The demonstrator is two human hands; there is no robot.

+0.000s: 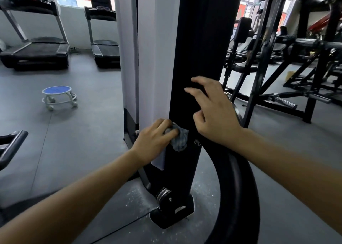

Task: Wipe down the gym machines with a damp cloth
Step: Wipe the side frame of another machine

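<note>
Cloth [179,140] sits low on the machine right now: a small grey-blue rag, bunched up, gripped in the left hand [154,138], whose fingers curl round it and press it onto the black upright [203,40] just beside the edge of the white panel [157,58]. The right hand [216,114] is open a little higher, fingers spread loosely over the same upright; from here I can't say whether the fingertips actually touch the metal or only float in front of it.

As for progress, I'd put this somewhere in the middle of one machine, with plenty of the job left. The wiping is down near the bottom of the post, and no wet streak or sheen shows above to say how much of it has been covered. Below the cloth, the foot [172,212] has pale dust and specks scattered on the floor [74,132] around it, so that end looks unwiped. The curved black tube [235,188] on the near side shows no sign either way.

Beyond that, two treadmills [37,49] stand by the far window, a blue-topped wheeled stool [57,95] sits out on the floor, and a row of black frames [296,77] fills the right side, all well apart from the cloth.
</note>
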